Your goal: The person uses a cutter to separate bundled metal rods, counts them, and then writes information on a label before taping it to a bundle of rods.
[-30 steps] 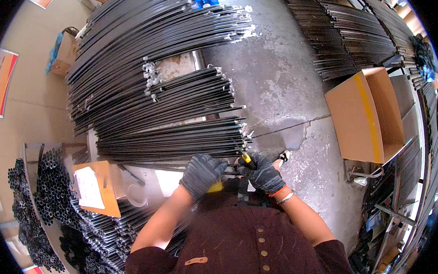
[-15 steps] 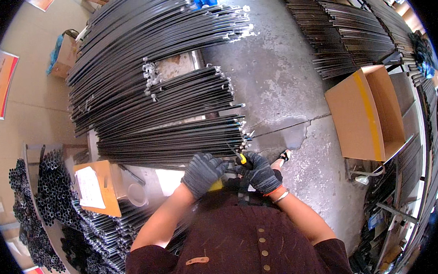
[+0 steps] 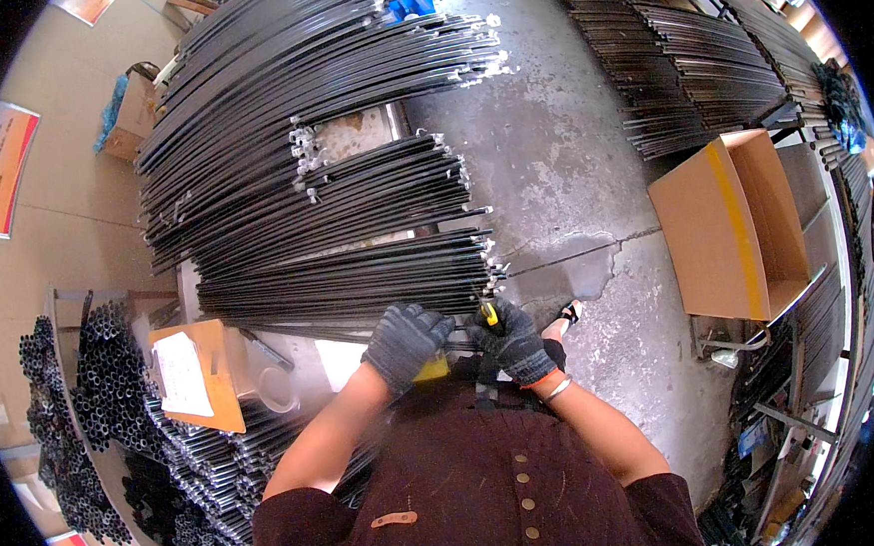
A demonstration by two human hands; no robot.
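Observation:
My left hand (image 3: 408,347), in a dark grey knit glove, is closed at the near edge of a spread of long thin black rods (image 3: 347,278). What lies inside its fingers is hidden. Just to the right, my right hand (image 3: 513,344), gloved the same way, is closed around a small yellow-and-black hand tool (image 3: 490,316). The tool's exact kind cannot be made out. It points up toward the rod ends, some of which carry whitish tips. A yellow object (image 3: 431,369) shows partly below my left hand.
An open cardboard box (image 3: 720,236) stands on the right, before racks of dark rods (image 3: 715,66). At left, a brown clipboard with paper (image 3: 185,376) lies by a clear round container (image 3: 278,389), above stacked metal tubes (image 3: 204,477). A blue bin (image 3: 411,6) sits among the far rods.
The tool in my right hand has turned more upright and its thin dark end no longer points to the upper left. My left hand has hardly moved.

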